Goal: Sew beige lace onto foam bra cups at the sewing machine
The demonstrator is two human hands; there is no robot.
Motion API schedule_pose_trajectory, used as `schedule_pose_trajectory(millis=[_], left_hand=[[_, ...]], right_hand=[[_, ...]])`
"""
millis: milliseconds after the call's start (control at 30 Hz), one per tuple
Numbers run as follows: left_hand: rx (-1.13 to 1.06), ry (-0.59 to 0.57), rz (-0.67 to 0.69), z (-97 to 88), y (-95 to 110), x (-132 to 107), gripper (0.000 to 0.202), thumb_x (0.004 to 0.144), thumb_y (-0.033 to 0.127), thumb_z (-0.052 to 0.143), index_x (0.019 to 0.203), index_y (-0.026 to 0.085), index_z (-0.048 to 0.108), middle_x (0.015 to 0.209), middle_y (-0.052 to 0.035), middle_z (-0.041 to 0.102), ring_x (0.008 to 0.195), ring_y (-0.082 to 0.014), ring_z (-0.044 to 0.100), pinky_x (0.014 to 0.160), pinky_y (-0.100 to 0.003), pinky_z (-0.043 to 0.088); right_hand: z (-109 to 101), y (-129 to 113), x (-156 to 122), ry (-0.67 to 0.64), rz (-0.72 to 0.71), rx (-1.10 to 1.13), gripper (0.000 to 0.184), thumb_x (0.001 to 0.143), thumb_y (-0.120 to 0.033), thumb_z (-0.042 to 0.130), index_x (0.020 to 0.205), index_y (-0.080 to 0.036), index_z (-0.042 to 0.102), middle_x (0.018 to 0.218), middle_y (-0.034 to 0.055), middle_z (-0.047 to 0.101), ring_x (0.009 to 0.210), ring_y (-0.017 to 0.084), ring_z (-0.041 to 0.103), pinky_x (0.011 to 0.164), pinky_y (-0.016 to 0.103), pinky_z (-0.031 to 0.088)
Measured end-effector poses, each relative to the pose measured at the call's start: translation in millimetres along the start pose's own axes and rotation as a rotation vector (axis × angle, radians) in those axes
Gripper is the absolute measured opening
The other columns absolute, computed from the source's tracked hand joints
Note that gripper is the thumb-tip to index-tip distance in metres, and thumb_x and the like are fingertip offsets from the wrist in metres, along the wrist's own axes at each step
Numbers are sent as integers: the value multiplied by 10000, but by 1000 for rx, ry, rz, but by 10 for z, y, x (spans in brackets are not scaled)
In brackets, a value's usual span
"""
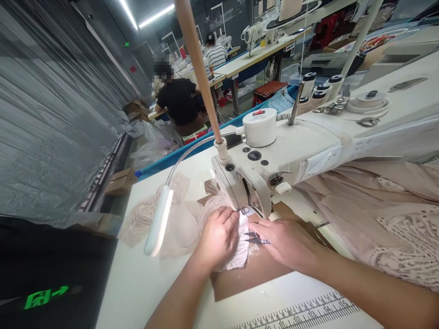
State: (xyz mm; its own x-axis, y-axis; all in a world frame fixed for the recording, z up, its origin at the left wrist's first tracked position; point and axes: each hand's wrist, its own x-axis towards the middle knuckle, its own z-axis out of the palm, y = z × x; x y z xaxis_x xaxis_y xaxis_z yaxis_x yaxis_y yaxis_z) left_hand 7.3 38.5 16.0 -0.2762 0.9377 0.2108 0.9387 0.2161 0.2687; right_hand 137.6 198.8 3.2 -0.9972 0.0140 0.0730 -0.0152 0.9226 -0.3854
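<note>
Just below the head of the white sewing machine, my left hand lies with its fingers stretched flat on a pale textured lace piece. My right hand is closed around small thread snips; their dark blades point left over the lace. The index finger of that hand reaches toward the presser foot. Brown card lies under the lace. Left of my left hand, a beige moulded cup piece and more lace rest on the table. The needle area is partly hidden by my fingers.
A lit lamp on a bent neck hangs left of the machine. Beige fabric is heaped at right. Thread spools and bobbins stand behind the machine arm. A printed ruler runs along the front edge. Two people sit farther back.
</note>
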Motion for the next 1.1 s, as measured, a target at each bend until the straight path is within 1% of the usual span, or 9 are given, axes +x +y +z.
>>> schedule_pose_trajectory(millis=[233,367,533,633,700,767,833,967,1100], left_hand=[[19,40,-63,35,-4,-49,429,887,205,423,1306,131,475,1292,-162,529,1159,-288,490,995,-465,423],[42,30,-131,-16,33,-71,407,871,217,446,1263,131,511,1303,-170,508,1170,-302,478,989,-480,417],[-11,-85,-205,-205,380,-265,353,825,212,511,1169,183,581,1209,-136,565,1050,-294,536,875,-466,479],[-205,-103,-179,-337,643,-495,352,828,233,538,1175,202,590,1200,-118,585,1061,-270,548,898,-427,482],[-361,-1,-228,-415,718,-664,334,855,250,534,1182,218,592,1207,-97,596,1099,-242,544,950,-391,460],[-488,156,-385,-464,682,-818,284,883,289,524,1143,220,615,1184,-84,616,1112,-228,544,980,-377,434],[-659,209,-592,-472,570,-937,278,893,355,523,1101,207,634,1140,-84,638,1078,-225,563,940,-369,446],[-1136,63,-910,-383,377,-1010,428,811,464,625,1112,159,625,947,-70,664,776,-148,597,652,-244,459],[-1373,-88,-827,-276,405,-867,413,698,386,757,999,118,665,670,11,577,509,-46,439,474,-170,300]], right_hand=[[-34,-8,-17,115,-44,189,325,840,-157,483,1106,-274,629,983,24,704,807,196,654,690,287,486],[16,37,-27,191,-82,270,306,848,-181,489,1091,-269,653,1016,30,713,869,215,665,757,327,525],[6,91,-24,202,-105,374,317,883,-232,473,1153,-252,637,1148,36,677,1023,221,635,878,353,515],[-46,89,-30,203,-139,413,306,909,-266,460,1157,-250,639,1151,35,677,1043,213,627,891,342,509],[-65,94,-39,199,-162,413,315,917,-265,444,1161,-222,639,1159,52,673,1061,215,620,911,349,499],[-67,104,-49,195,-169,392,331,915,-270,437,1164,-193,641,1155,73,676,1064,227,621,916,370,497],[-67,102,-63,170,-170,375,345,905,-285,439,1159,-179,648,1129,86,687,1044,242,634,890,390,510],[-116,0,-100,-7,-153,410,392,923,-326,410,1204,-155,622,1189,99,657,1091,249,608,914,387,490],[-190,-166,-139,-142,-183,493,402,928,-341,425,1253,-166,583,1223,87,636,1100,246,589,930,374,461]])
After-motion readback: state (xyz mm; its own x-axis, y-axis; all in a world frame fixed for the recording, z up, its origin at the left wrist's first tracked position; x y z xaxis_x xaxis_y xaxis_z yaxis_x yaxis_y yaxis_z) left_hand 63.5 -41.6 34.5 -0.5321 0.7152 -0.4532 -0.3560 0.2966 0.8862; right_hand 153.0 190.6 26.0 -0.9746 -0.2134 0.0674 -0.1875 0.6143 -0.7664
